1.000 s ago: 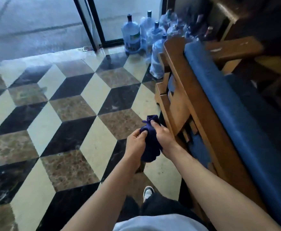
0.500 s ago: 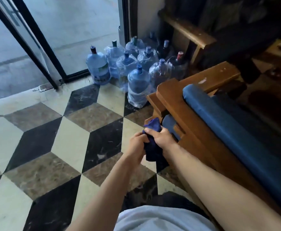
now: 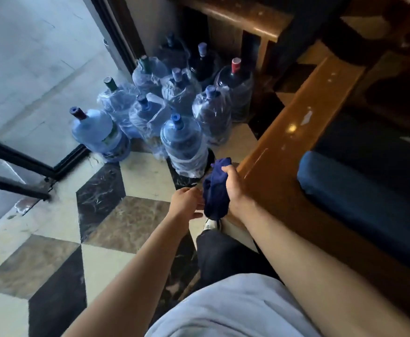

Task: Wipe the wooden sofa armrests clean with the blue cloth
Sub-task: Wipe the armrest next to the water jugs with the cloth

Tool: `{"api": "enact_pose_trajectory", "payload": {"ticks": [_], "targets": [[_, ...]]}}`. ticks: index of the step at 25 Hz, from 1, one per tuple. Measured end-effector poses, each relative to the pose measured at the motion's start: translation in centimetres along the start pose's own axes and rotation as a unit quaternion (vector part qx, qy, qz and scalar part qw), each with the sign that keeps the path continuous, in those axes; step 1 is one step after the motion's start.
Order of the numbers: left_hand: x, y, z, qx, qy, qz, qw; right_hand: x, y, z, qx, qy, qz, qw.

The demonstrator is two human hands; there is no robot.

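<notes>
The blue cloth [image 3: 215,190] is bunched up and hangs down from my right hand [image 3: 234,184], which grips it beside the near end of the wooden sofa armrest [image 3: 296,113]. That armrest is a wide, glossy brown plank with pale spots, running away to the upper right. My left hand [image 3: 185,203] is just left of the cloth with its fingers stretched toward it, touching at most its edge. A blue seat cushion [image 3: 344,190] lies right of the armrest.
Several large water bottles [image 3: 184,142], some wrapped in plastic, stand on the checkered tile floor [image 3: 126,215] just beyond the armrest's left side. A glass door with a black frame [image 3: 29,164] is at left. Another dark wooden piece [image 3: 242,18] stands at the back.
My view has moved forward over the armrest's top. Both hands gripped the cloth before; my left hand has now loosened and drawn slightly away while my right keeps hold.
</notes>
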State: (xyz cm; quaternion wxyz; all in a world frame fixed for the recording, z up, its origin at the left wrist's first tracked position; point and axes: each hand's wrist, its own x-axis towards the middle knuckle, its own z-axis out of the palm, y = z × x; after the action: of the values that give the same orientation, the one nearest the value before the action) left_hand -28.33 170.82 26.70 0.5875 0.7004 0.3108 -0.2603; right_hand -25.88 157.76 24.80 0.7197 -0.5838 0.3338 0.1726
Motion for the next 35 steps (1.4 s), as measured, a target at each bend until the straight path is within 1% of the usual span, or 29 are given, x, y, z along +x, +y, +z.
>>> {"api": "enact_pose_trajectory", "payload": {"ticks": [1,3,5,7,9,10,11,12,14,15,17,19,21,23,24,25,26,27,29,30,32,33,35], "targets": [[2.7,1.3,-0.1,0.027,0.003,-0.011,1.0,2.1,-1.1,0.9,-0.001,0.024,0.021,0.999],[7.2,3.4,0.1,0.083,-0.017,-0.036,0.996,5.2,-2.7,2.1,-0.045,0.093,0.04,0.994],[11.0,5.4,1.2,0.116,-0.044,-0.054,0.991,7.7,-3.2,2.5,-0.127,0.184,0.013,0.975],[14.6,6.8,3.2,0.149,-0.073,-0.072,0.984,9.9,-3.3,2.0,-0.234,0.277,-0.051,0.931],[18.0,7.4,5.5,0.177,-0.11,-0.091,0.974,11.9,-2.5,1.0,-0.304,0.339,-0.115,0.883],[19.8,7.4,6.8,0.19,-0.129,-0.095,0.969,13.1,-1.6,0.5,-0.335,0.364,-0.13,0.86],[21.2,7.3,7.9,0.206,-0.144,-0.098,0.963,13.9,-0.3,0.1,-0.372,0.382,-0.116,0.838],[22.3,6.9,8.8,0.22,-0.155,-0.103,0.958,14.2,1.1,-0.1,-0.415,0.378,-0.072,0.824],[24.6,6.1,10.6,0.235,-0.194,-0.12,0.945,15.1,3.9,0.7,-0.488,0.342,0.045,0.802],[25.8,5.6,11.4,0.244,-0.224,-0.134,0.934,15.6,5.3,1.3,-0.508,0.343,0.073,0.787],[28.1,5.2,13.2,0.24,-0.28,-0.155,0.917,17.0,6.0,1.6,-0.526,0.383,0.068,0.756],[29.7,6.1,15.8,0.215,-0.327,-0.158,0.906,19.3,4.7,0.1,-0.522,0.438,0.037,0.73],[31.2,7.5,19.6,0.222,-0.379,-0.131,0.889,22.3,2.1,-2.9,-0.468,0.503,0.032,0.726],[32.2,9.1,23.5,0.272,-0.406,-0.081,0.869,24.6,-0.4,-6.3,-0.318,0.585,0.04,0.745],[32.5,10.0,25.0,0.293,-0.405,-0.07,0.863,24.8,-1.3,-7.6,-0.232,0.614,0.057,0.752],[32.6,10.8,26.3,0.31,-0.397,-0.066,0.861,24.4,-1.5,-8.2,-0.179,0.628,0.078,0.753],[32.7,11.5,27.2,0.327,-0.387,-0.061,0.86,23.8,-1.4,-8.1,-0.169,0.629,0.103,0.752],[32.6,12.3,27.9,0.341,-0.377,-0.052,0.86,23.1,-0.9,-7.4,-0.184,0.622,0.126,0.751],[32.6,13.0,28.7,0.342,-0.357,-0.037,0.869,22.4,-0.6,-5.3,-0.229,0.589,0.153,0.759],[32.4,13.4,29.4,0.34,-0.348,-0.034,0.873,22.8,-0.9,-5.6,-0.245,0.574,0.169,0.763],[32.0,14.4,31.2,0.33,-0.315,-0.049,0.889,24.6,-2.5,-9.2,-0.256,0.561,0.202,0.761],[32.0,15.0,32.2,0.325,-0.299,-0.057,0.896,25.8,-4.0,-11.7,-0.244,0.565,0.215,0.758],[32.4,16.9,34.1,0.34,-0.277,-0.063,0.897,28.9,-7.7,-17.3,-0.22,0.576,0.205,0.76]]}}
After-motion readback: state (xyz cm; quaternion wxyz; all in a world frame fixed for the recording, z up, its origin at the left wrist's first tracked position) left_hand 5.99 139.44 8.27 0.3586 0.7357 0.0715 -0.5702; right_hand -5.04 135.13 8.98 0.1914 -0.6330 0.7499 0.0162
